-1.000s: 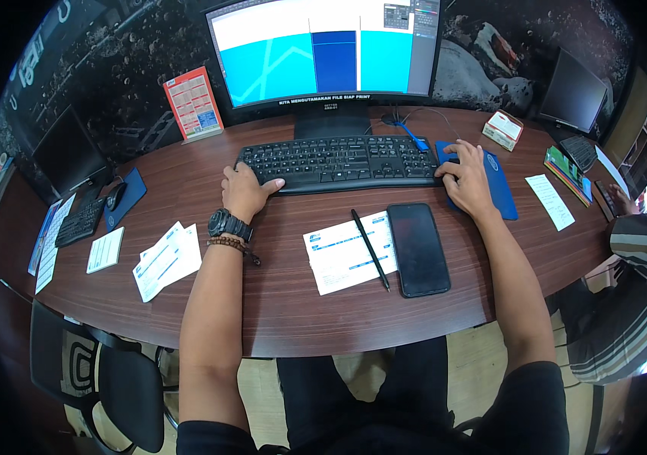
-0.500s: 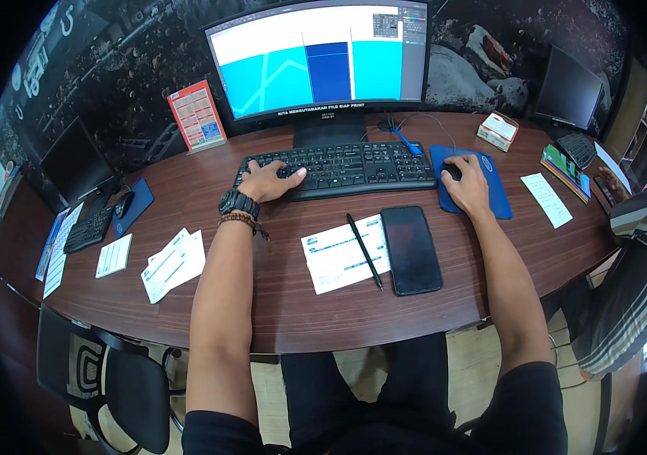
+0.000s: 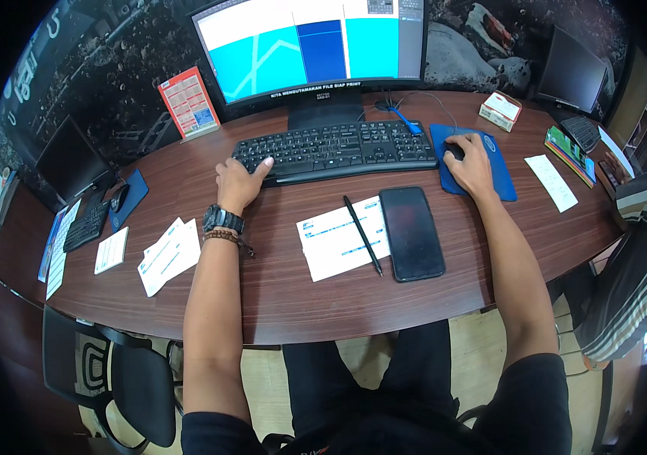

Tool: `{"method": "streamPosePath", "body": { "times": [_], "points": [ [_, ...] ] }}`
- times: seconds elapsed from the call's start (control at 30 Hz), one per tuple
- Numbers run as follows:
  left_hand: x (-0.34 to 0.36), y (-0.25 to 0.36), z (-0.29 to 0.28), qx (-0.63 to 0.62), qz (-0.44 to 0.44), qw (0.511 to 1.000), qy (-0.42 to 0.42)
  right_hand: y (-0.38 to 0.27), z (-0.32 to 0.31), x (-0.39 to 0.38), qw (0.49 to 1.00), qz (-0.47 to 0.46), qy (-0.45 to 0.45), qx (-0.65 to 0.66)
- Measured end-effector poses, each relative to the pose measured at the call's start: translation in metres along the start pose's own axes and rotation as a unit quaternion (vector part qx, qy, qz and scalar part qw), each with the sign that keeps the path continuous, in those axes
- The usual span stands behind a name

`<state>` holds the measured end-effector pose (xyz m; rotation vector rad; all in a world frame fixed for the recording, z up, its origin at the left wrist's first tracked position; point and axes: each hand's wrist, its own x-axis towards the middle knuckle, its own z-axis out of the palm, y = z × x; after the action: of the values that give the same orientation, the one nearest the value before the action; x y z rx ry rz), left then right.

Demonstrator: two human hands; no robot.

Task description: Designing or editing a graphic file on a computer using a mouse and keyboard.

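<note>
My left hand [image 3: 240,183] rests at the left end of a black keyboard [image 3: 339,148], thumb spread toward the lower keys and nothing held. A dark watch [image 3: 223,219] and a beaded bracelet are on that wrist. My right hand [image 3: 471,167] is wrapped over a dark computer mouse [image 3: 455,151], mostly covered by the palm and fingers, on a blue mouse pad [image 3: 499,182]. Beyond the keyboard, a curved monitor [image 3: 323,49] displays cyan and dark blue shapes. Between my forearms lie a printed slip [image 3: 331,250], a black pen [image 3: 363,235] across it, and a black phone [image 3: 412,235].
Paper slips [image 3: 170,258] and a notepad [image 3: 111,250] lie left, near a second monitor [image 3: 73,163]. A red desk calendar [image 3: 189,102] stands behind. A small box [image 3: 500,111] and a paper strip [image 3: 551,183] are right. A person in a striped shirt [image 3: 634,265] stands at the right edge.
My left hand has slid left and toward me, from over the keys to the keyboard's left end. The right hand stays on the mouse. The whole view has shifted slightly.
</note>
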<state>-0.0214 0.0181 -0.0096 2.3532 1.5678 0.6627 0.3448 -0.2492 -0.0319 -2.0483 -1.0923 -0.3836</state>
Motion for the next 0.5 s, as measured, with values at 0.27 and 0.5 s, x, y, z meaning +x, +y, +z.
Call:
{"method": "streamPosePath", "body": {
  "times": [0.27,0.5],
  "points": [
    [-0.006,0.005,-0.002,0.037,0.001,0.999,-0.005,0.000,0.000,-0.002,1.000,-0.002,-0.002,-0.005],
    [-0.011,0.012,-0.008,0.045,-0.004,0.999,-0.004,-0.001,0.000,-0.001,1.000,-0.006,-0.005,-0.007]
  ]
}}
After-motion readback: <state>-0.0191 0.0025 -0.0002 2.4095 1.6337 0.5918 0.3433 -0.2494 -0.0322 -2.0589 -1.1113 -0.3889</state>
